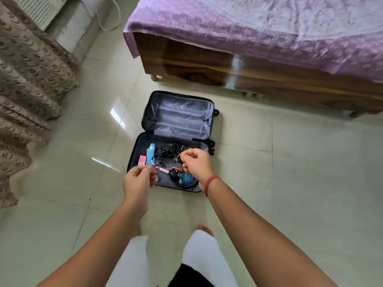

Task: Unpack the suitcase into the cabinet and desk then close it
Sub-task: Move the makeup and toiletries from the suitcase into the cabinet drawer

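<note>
A dark suitcase (134, 156) lies open on the tiled floor, its grey-lined lid (180, 117) flat toward the bed. The near half holds a light blue bottle (150, 154), a pink box (142, 160), tangled black cables (165, 152), a pink pen-like item (162, 169), black headphones (174, 176) and a blue container (187, 179). My left hand (138, 181) hovers over the near left corner, blurred, fingers curled, nothing seen in it. Over the right part hangs my right hand (195, 162), fingers curled with nothing visible in them, a red thread on its wrist.
A wooden bed (228, 65) with a purple cover (269, 27) stands just beyond the suitcase. A patterned curtain (27, 90) hangs at the left. My legs in white trousers (205, 257) stand on the glossy tiles (290, 162) before the case.
</note>
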